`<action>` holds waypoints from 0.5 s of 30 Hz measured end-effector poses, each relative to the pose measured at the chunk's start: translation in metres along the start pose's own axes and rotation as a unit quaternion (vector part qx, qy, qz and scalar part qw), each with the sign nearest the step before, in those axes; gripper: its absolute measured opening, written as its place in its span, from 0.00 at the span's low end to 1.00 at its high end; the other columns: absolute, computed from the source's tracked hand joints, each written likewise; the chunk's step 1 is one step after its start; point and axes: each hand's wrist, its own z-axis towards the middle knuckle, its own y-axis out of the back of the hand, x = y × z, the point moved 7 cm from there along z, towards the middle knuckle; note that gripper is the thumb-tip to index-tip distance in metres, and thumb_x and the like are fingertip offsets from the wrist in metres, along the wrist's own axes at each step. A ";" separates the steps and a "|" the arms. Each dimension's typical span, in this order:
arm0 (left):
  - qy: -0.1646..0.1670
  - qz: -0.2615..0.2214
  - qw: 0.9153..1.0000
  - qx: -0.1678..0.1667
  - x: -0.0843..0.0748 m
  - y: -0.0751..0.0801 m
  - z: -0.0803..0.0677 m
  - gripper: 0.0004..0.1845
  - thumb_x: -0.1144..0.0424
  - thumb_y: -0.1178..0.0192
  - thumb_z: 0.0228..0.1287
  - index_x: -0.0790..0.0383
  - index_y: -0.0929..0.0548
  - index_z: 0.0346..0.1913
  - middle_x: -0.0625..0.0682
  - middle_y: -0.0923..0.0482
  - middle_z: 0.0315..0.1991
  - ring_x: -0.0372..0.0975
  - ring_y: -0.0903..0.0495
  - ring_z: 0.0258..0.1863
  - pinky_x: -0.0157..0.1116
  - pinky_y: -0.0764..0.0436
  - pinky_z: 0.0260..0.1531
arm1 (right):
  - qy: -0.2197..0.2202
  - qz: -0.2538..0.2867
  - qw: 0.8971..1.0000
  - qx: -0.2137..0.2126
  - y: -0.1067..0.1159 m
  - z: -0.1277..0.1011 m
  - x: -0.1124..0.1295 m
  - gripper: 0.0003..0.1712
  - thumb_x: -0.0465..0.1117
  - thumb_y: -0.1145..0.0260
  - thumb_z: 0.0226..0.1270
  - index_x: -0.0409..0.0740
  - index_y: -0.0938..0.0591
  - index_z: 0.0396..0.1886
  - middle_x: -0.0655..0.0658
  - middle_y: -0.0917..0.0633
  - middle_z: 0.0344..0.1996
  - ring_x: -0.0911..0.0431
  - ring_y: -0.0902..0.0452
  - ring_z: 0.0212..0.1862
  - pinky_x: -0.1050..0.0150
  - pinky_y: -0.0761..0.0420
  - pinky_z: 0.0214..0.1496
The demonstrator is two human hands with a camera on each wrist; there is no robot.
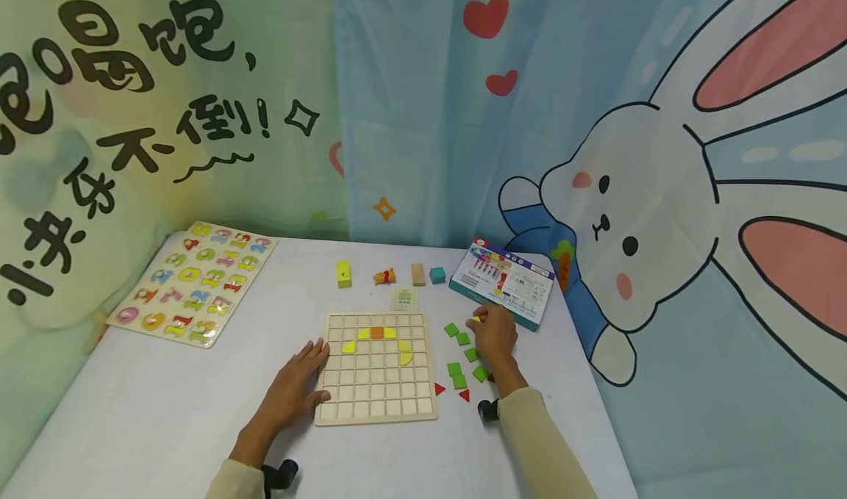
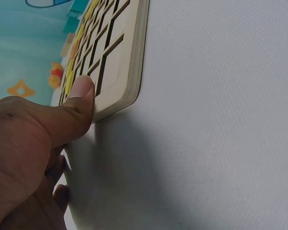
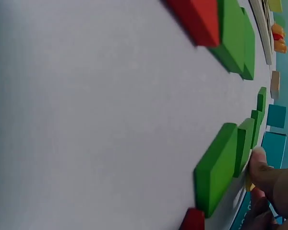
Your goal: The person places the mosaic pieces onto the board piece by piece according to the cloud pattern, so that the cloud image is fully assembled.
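Note:
A wooden grid board (image 1: 377, 403) lies at the table's middle, with a few yellow pieces (image 1: 348, 347) and one orange piece (image 1: 377, 331) set in its upper rows. My left hand (image 1: 307, 370) rests flat at the board's left edge, its thumb (image 2: 81, 93) pressed against the board's corner (image 2: 120, 62). My right hand (image 1: 488, 330) hovers over several loose green tiles (image 1: 454, 369) right of the board, its fingers curled and pinching a small yellow piece (image 1: 476, 319). In the right wrist view the thumb (image 3: 260, 167) touches green tiles (image 3: 218, 170). Two red triangles (image 1: 440, 389) lie below them.
A number puzzle board (image 1: 192, 282) sits at the back left. A yellow block (image 1: 343, 273), small bear figure (image 1: 384, 276), wooden block (image 1: 417, 273), teal cube (image 1: 437, 275) and pattern card (image 1: 406, 298) line the back. A printed box (image 1: 503, 282) lies at the right. Curtains hang behind.

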 end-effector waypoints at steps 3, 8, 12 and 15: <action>0.003 -0.001 1.000 -0.001 0.000 0.001 0.000 0.49 0.66 0.21 0.56 0.69 0.33 0.79 0.64 0.36 0.81 0.62 0.40 0.83 0.63 0.39 0.80 | 0.002 -0.007 1.000 -0.003 0.002 -0.002 0.000 0.11 0.43 0.21 0.67 0.45 0.14 0.43 0.43 0.15 0.36 0.48 0.22 0.41 0.56 0.24 0.46; 0.000 -0.002 1.000 -0.001 -0.001 0.001 0.000 0.49 0.66 0.21 0.56 0.69 0.33 0.79 0.64 0.36 0.81 0.62 0.41 0.83 0.63 0.39 0.80 | 0.022 0.005 0.999 -0.027 0.009 -0.015 0.010 0.08 0.43 0.21 0.66 0.48 0.13 0.37 0.46 0.15 0.32 0.50 0.22 0.37 0.58 0.27 0.41; 0.005 -0.004 1.000 0.002 -0.001 0.001 0.000 0.49 0.66 0.21 0.56 0.69 0.33 0.79 0.64 0.36 0.81 0.62 0.41 0.83 0.62 0.40 0.81 | 0.052 0.059 0.996 -0.029 0.006 -0.037 0.034 0.06 0.42 0.20 0.65 0.49 0.11 0.34 0.48 0.12 0.31 0.51 0.21 0.35 0.59 0.28 0.37; 0.009 -0.003 1.000 0.004 0.000 0.000 0.000 0.49 0.65 0.21 0.56 0.69 0.33 0.80 0.64 0.36 0.81 0.62 0.41 0.83 0.62 0.40 0.81 | 0.072 0.089 0.993 -0.012 -0.007 -0.058 0.056 0.06 0.41 0.19 0.63 0.52 0.10 0.32 0.51 0.12 0.29 0.53 0.20 0.35 0.60 0.28 0.36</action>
